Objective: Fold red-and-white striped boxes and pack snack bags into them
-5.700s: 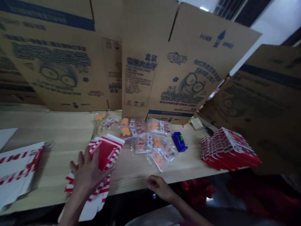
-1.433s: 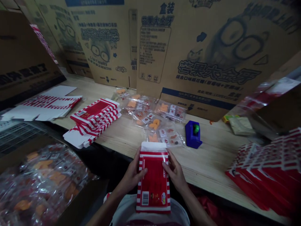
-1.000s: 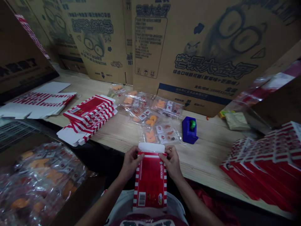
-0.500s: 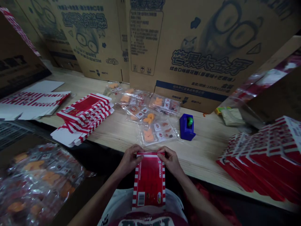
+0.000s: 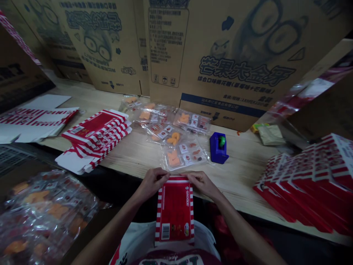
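I hold a red box with red-and-white striped edges upright against my lap, its barcode end toward me. My left hand pinches the top left corner, fingers closed on the box. At the top right corner my right hand presses down on the closed top flap. Just beyond the box, on the wooden table, lie several clear packets with orange pieces.
A stack of flat striped boxes lies left on the table, more flat ones farther left. Finished red boxes are stacked at right. A blue tape dispenser stands mid-table. Big cardboard cartons wall the back. A bag of packets sits lower left.
The white top flap of the box has been folded down and tucked shut; both hands moved to the top edge. Earlier my left hand took the box from the flat stack.
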`<state>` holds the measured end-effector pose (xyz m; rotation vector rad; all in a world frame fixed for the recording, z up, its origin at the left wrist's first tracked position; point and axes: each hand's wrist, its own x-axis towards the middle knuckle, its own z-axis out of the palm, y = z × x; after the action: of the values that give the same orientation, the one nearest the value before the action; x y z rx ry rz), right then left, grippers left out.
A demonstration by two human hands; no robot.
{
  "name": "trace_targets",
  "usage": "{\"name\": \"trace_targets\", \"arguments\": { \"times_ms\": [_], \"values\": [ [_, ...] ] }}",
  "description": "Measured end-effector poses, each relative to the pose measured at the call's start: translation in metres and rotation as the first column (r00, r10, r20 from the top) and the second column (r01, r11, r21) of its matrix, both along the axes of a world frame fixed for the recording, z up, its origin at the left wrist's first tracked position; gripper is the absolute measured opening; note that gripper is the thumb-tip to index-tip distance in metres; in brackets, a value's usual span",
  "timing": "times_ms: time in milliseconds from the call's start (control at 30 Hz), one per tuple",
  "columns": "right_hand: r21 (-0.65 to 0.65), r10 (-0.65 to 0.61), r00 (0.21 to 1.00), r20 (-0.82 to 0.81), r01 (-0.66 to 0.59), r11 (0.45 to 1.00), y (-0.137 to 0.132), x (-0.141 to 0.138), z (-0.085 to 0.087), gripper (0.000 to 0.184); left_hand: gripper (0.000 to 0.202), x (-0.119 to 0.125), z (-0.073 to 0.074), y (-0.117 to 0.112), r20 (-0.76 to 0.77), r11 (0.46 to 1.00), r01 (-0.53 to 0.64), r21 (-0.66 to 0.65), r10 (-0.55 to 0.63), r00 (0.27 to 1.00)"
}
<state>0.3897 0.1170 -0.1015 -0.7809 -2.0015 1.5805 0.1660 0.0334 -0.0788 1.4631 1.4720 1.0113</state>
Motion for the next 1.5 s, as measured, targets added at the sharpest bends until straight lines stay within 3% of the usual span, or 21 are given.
{"name": "trace_targets", "arguments": {
  "times_ms": [133,267,467,567,767,867,1000,1333,1400,1433,1500],
  "values": [
    [-0.132,-0.082,0.997,-0.015,0.08,0.988,-0.007,0.001,-0.006,0.028,0.023,-0.002,0.005,-0.006,-0.092,0.999,0.05,0.014,-0.048,0.995],
    [-0.107,-0.149,0.989,-0.002,0.148,0.983,-0.009,-0.004,-0.003,0.024,0.018,-0.005,0.011,-0.007,-0.137,0.999,0.033,0.004,-0.032,0.99],
    [-0.189,-0.174,0.985,-0.006,0.169,0.967,0.002,-0.014,0.019,0.021,0.023,-0.018,0.013,0.008,0.156,0.983,0.124,-0.134,-0.103,0.982],
    [-0.181,-0.173,0.984,-0.032,0.165,0.97,0.002,-0.015,0.022,0.023,0.024,-0.021,0.015,0.01,0.205,0.977,0.137,-0.163,-0.102,0.973],
    [-0.079,-0.217,0.973,-0.077,0.211,0.974,-0.015,-0.005,0.012,0.022,0.027,-0.015,0.02,-0.002,-0.004,0.989,0.134,-0.06,-0.134,0.991],
    [-0.068,-0.272,0.956,-0.107,0.266,0.962,-0.022,-0.001,0.009,0.019,0.02,-0.005,0.014,-0.007,-0.04,0.996,0.086,0.025,-0.085,0.996],
    [-0.068,-0.307,0.942,-0.139,0.3,0.951,-0.025,0.001,0.011,0.017,0.023,0.008,0.0,-0.009,0.147,0.995,0.038,0.087,-0.051,0.988],
    [-0.043,-0.368,0.916,-0.16,0.365,0.93,-0.043,0.0,-0.005,0.01,0.021,0.014,-0.018,-0.011,0.202,0.996,-0.038,0.085,0.02,0.979],
    [0.007,-0.446,0.882,-0.152,0.452,0.892,-0.029,0.008,-0.006,0.014,0.02,0.013,-0.021,-0.011,0.183,0.993,-0.066,0.094,0.048,0.982],
    [0.04,-0.519,0.84,-0.159,0.531,0.846,-0.018,0.016,-0.006,0.018,0.019,0.012,-0.022,-0.01,0.177,0.992,-0.077,0.102,0.058,0.983],
    [0.109,-0.727,0.661,-0.184,0.749,0.654,0.012,0.037,-0.007,0.025,0.017,0.012,-0.024,-0.008,0.171,0.988,-0.092,0.121,0.07,0.983]
  ]
}}
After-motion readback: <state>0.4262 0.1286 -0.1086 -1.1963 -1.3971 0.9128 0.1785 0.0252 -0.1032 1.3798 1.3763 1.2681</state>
